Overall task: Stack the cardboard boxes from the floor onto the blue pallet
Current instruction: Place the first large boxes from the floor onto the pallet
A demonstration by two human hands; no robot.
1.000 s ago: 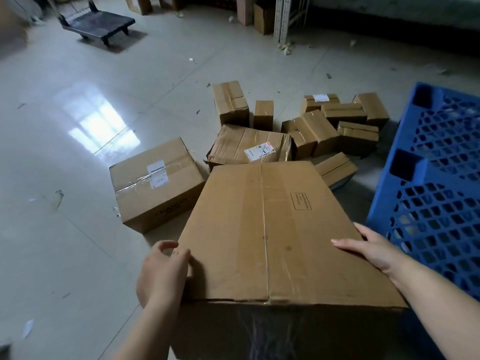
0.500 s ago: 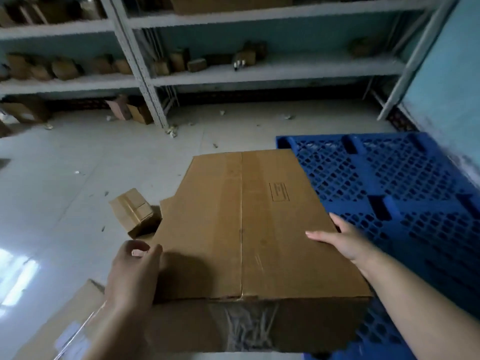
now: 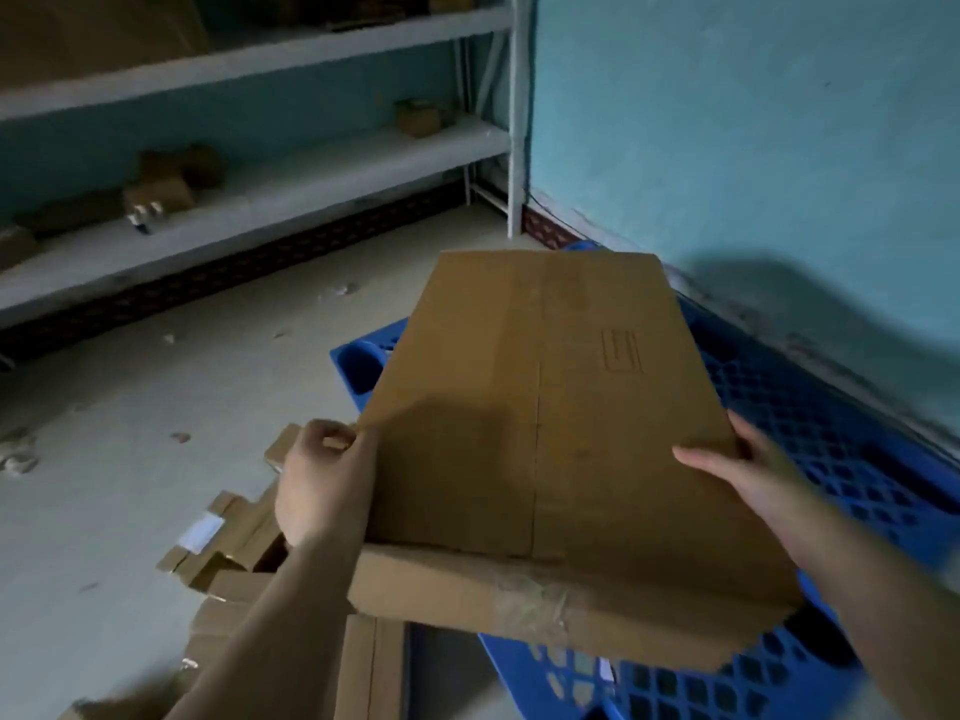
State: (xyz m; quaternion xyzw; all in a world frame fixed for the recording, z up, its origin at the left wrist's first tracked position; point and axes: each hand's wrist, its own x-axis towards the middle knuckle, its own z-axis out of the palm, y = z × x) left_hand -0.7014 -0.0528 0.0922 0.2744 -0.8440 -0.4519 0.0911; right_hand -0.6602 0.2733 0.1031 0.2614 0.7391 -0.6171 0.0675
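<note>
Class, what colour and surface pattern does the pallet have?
Blue, with a lattice grid, seen in the head view: pallet.

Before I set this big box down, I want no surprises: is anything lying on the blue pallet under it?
Nothing visible. The large cardboard box, held by the left hand and right hand, hangs over the blue pallet; its exposed grid looks bare, though the box hides the part beneath.

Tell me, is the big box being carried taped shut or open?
Shut: the box's top flaps meet at a centre seam, and clear tape wraps its near edge.

Large box [image 3: 545, 433] held over pallet [image 3: 831, 449], left hand [image 3: 324, 480] at left edge, right hand [image 3: 748, 475] at right edge. Smaller boxes [image 3: 234, 537] on floor [image 3: 156, 387] near left. Shelves [image 3: 260, 200] far left.
</note>
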